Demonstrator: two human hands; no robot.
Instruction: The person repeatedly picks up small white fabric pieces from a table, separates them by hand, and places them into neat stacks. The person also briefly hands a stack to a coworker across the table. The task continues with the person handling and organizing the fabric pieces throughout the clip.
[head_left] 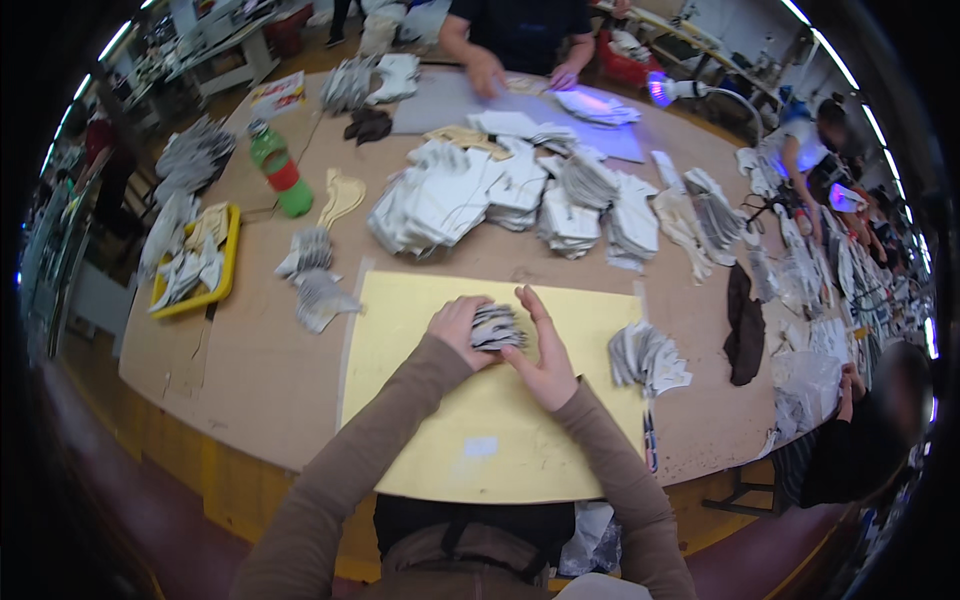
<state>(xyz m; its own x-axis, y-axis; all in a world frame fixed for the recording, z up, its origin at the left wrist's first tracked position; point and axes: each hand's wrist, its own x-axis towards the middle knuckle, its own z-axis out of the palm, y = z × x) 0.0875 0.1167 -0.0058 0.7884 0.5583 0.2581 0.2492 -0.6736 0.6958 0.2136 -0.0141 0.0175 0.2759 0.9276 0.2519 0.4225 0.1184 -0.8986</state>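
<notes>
- Far out to the left of the hands, a yellow tray point(232, 262) holds white cut pieces, with a green bottle point(279, 170) standing beyond it on the table point(250, 370).
- Nearer, still left of the hands, loose grey pieces point(318, 285) lie in two small heaps just off the yellow mat point(450, 420).
- The left hand point(456, 326) sits curled on the mat, fingers closed against the left edge of a small stack point(496, 326) of grey-and-white pieces.
- The stack stands between the two hands, touching both, its long axis running roughly left to right; neither hand is clearly nearer.
- The right hand point(545, 358) presses the stack's right side with palm flat and fingers straight, pointing away from the person: open, not gripping.
- Just right of that hand, a fanned pile point(648, 358) rests at the mat's edge, and a dark cloth point(745, 325) lies farther right.
- Beyond the hands, big white heaps point(520, 195) cover mid-table; another person's hands point(520, 75) work at the far side.
</notes>
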